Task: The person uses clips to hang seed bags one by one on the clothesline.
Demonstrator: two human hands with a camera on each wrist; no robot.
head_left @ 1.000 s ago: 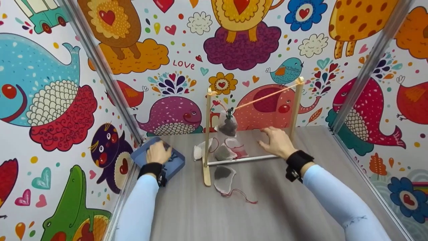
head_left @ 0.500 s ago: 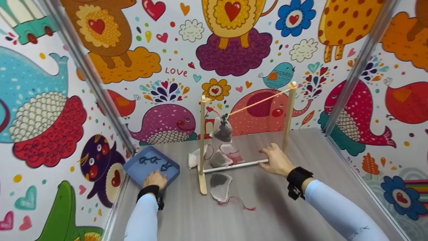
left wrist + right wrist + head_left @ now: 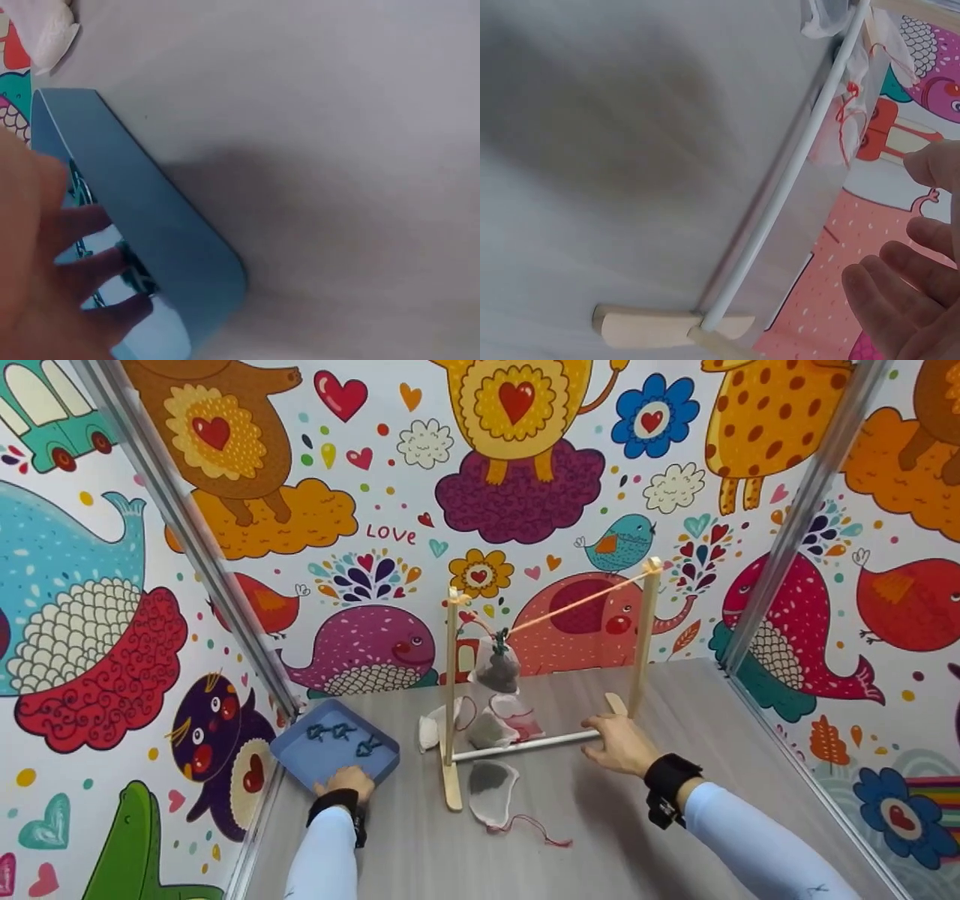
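My left hand [image 3: 346,784] is at the near side of a blue tray [image 3: 296,754], its fingers loosely bent and nothing visible in them. Several dark green clips [image 3: 341,731] lie in the tray, and in the left wrist view the fingers [image 3: 97,270] reach over its wall near some of them. My right hand [image 3: 624,744], fingers spread and relaxed, hovers by the right end of a white rod [image 3: 536,744]; the right wrist view shows it apart from the rod. Between two wooden posts runs an orange cord [image 3: 577,598], from which a mesh pouch [image 3: 498,669] with dark contents hangs by a green clip.
Several more pouches with red drawstrings lie about the frame's left part, one pouch [image 3: 493,795] in front of the rod. The left wooden post [image 3: 450,682] and right wooden post [image 3: 643,645] stand on flat feet. Patterned walls with metal corner strips enclose the table.
My left hand has drawn back from over the clips to the tray's near side, uncovering them. My right hand has come down and toward me, near the rod. The head view has tilted slightly.
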